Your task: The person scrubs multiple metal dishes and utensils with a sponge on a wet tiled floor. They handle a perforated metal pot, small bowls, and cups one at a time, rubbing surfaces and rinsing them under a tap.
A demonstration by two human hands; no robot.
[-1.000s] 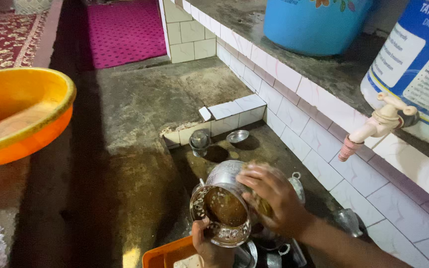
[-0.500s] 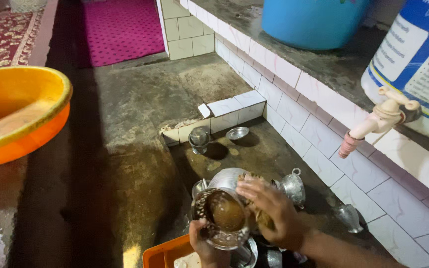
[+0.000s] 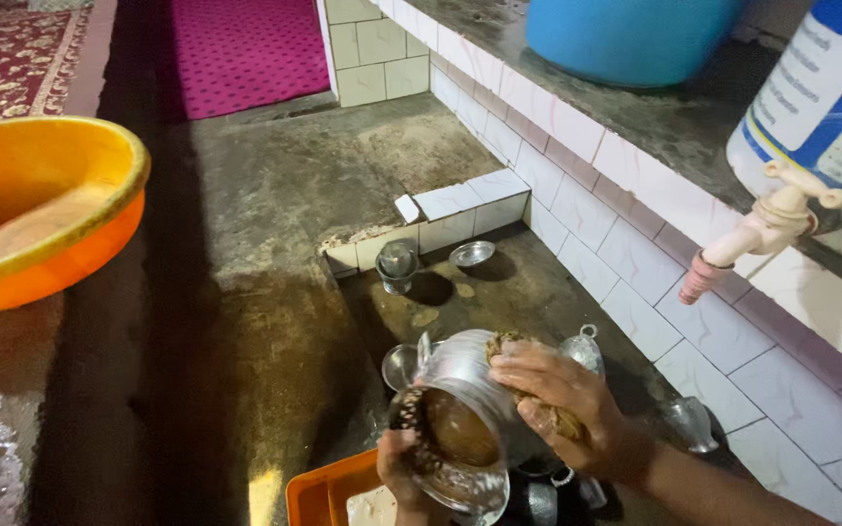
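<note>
My left hand (image 3: 403, 469) grips the rim of a round metal pot (image 3: 460, 390) and tilts its mouth toward me; brown residue shows inside. My right hand (image 3: 559, 394) presses a brown fibrous scrubber (image 3: 509, 343) against the pot's outer side. Both hands work low over a tiled wash pit (image 3: 509, 282) in the wet concrete floor. The pot hides part of a small metal bowl (image 3: 400, 362) behind it.
A metal cup (image 3: 398, 263) and small metal dish (image 3: 472, 254) sit at the pit's far end. A lidded metal vessel (image 3: 582, 351) and a glass (image 3: 689, 421) lie by the tiled wall. An orange basin (image 3: 36, 209) is left, an orange tray (image 3: 328, 495) below, a tap (image 3: 767, 229) right.
The pot has tilted further down toward me. My right hand slid with the scrubber over the pot's side to the right. The view shifted slightly.
</note>
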